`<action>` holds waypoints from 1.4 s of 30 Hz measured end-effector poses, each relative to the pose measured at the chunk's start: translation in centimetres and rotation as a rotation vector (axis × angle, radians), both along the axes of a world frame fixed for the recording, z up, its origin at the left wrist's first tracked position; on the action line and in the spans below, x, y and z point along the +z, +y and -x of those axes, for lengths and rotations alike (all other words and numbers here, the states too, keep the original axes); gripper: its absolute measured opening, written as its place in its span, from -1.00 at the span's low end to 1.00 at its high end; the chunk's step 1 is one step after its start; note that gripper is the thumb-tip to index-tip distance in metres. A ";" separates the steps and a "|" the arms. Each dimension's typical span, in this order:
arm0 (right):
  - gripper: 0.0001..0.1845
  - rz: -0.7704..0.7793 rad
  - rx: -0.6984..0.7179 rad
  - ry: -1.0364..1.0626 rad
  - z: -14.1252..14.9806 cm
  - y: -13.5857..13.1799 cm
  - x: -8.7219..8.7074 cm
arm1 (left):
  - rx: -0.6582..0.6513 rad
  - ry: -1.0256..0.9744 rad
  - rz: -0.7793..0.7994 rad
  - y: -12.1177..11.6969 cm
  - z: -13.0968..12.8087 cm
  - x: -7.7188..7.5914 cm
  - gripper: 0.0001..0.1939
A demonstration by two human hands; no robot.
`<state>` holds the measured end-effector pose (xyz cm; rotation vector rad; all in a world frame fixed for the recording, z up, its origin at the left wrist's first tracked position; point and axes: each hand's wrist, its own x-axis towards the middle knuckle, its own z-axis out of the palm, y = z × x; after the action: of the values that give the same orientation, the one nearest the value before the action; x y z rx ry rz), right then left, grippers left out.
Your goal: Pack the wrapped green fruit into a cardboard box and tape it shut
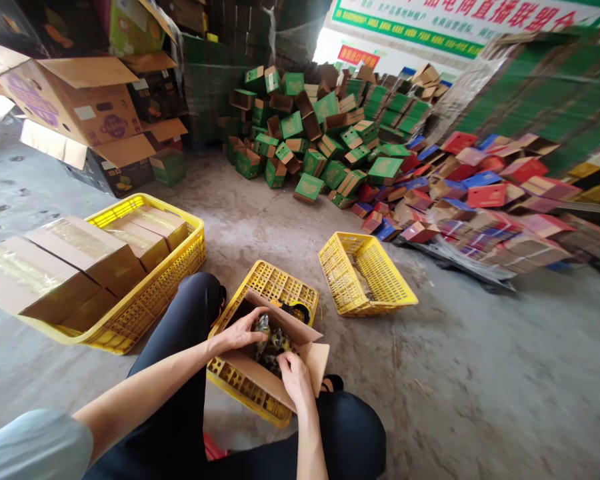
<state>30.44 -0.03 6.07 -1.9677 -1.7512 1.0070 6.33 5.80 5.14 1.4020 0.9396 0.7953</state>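
An open cardboard box sits on an upturned yellow plastic crate between my knees. Inside lie several small yellow-green and dark pieces, some in shiny clear wrapping. From the left, my left hand reaches over the box wall, its thumb and fingers closed around a clear-wrapped piece. My right hand dips in at the near right side with fingers curled; what they grip is hidden. Behind the box lies a black and yellow round object, perhaps a tape dispenser.
To the left stands a large yellow crate of taped cartons. A smaller yellow basket sits on the floor at right. Piles of green boxes and red and blue boxes lie farther back; opened cartons stand back left.
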 end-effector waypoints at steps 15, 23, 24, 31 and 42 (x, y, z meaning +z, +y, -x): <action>-0.72 0.240 0.166 -0.209 2.0 1.2 -1.1 | -0.089 0.281 -0.118 -0.4 0.1 -3.8 -0.32; -0.35 0.147 0.067 -0.232 2.1 0.9 -1.2 | 0.007 0.175 -0.077 0.4 0.1 -2.9 -0.52; -0.34 0.148 0.072 -0.224 2.1 1.0 -1.2 | 0.021 0.149 -0.068 0.5 0.1 -2.8 -0.53; -0.43 0.180 0.106 -0.192 1.9 1.4 -1.4 | -0.026 0.025 0.012 0.5 -0.1 -2.8 -0.52; -0.83 -0.071 0.000 -0.055 1.2 0.6 0.7 | -0.022 -0.147 0.103 0.5 -0.2 -2.0 -0.42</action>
<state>29.23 0.61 6.75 -1.9689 -1.7901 0.8860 6.51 6.35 3.12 1.2456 0.8383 0.8111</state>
